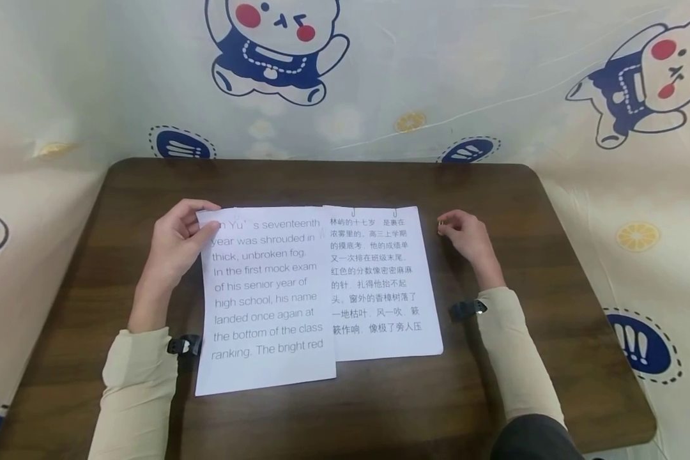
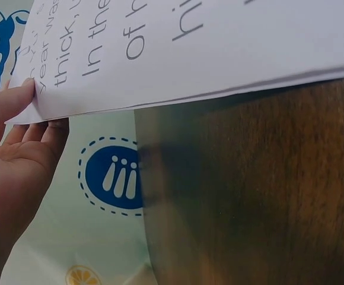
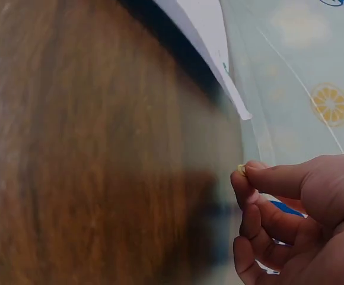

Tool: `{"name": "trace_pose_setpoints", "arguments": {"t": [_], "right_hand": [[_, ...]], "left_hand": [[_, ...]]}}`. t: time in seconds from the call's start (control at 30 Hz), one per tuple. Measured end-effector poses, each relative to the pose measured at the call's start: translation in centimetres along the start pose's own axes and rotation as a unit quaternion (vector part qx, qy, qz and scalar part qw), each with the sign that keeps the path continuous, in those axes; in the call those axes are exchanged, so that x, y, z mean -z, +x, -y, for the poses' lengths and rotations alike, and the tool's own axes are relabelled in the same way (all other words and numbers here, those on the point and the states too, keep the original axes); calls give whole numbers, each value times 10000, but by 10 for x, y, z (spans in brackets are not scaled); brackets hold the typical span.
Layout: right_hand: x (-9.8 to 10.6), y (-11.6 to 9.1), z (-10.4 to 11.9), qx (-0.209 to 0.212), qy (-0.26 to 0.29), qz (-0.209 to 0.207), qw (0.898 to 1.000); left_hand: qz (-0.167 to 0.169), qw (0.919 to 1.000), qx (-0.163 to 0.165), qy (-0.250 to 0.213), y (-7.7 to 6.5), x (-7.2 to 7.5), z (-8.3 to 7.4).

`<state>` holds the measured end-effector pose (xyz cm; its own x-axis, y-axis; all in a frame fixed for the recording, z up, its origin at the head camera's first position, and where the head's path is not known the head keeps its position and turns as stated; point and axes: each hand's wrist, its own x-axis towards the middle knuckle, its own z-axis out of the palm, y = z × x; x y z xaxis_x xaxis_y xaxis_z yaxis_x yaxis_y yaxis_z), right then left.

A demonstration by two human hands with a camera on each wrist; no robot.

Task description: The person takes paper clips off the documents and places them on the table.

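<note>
The top left corner of an English-printed paper stack (image 1: 264, 367) is pinched between the thumb and fingers of my left hand (image 1: 172, 246). In the left wrist view the stack's layered edge is lifted off the table. It overlaps the left side of a Chinese-printed paper stack (image 1: 388, 345), whose top edge carries two paper clips (image 1: 395, 213). Right of the papers, my right hand (image 1: 468, 236) pinches a small yellowish paper clip (image 3: 241, 170) between thumb and forefinger. Most of that clip is hidden by the fingertips. The right hand is apart from the papers.
A dark brown wooden table (image 1: 379, 415) with rounded corners lies under the papers. Behind and beside it hangs a pale patterned curtain (image 1: 368, 76). Both wrists wear dark straps; a dark rounded thing (image 1: 535, 437) shows at the bottom right.
</note>
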<state>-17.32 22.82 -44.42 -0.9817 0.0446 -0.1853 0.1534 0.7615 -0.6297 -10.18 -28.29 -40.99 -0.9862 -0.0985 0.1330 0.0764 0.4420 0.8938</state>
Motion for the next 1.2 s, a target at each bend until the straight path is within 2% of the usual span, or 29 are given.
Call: {"name": "trace_pose_setpoints", "arguments": {"t": [0.17, 0.53, 0.8, 0.97, 1.2], "right_hand": [[-4, 2, -2, 81, -243, 24, 9997], [-8, 6, -4, 159, -426, -125, 9989], [-6, 5, -7, 122, -289, -98, 9995], [4, 3, -3, 105, -142, -114, 9998], [11, 0, 14, 528, 54, -502, 9973]], "left_hand": [[0, 10000, 28, 4, 0, 0, -1], [-4, 9999, 150, 3, 2, -1, 2], [7, 9999, 128, -13, 3, -4, 3], [-1, 10000, 49, -39, 3, -4, 3], [-1, 10000, 62, -23, 1, -2, 6]]}}
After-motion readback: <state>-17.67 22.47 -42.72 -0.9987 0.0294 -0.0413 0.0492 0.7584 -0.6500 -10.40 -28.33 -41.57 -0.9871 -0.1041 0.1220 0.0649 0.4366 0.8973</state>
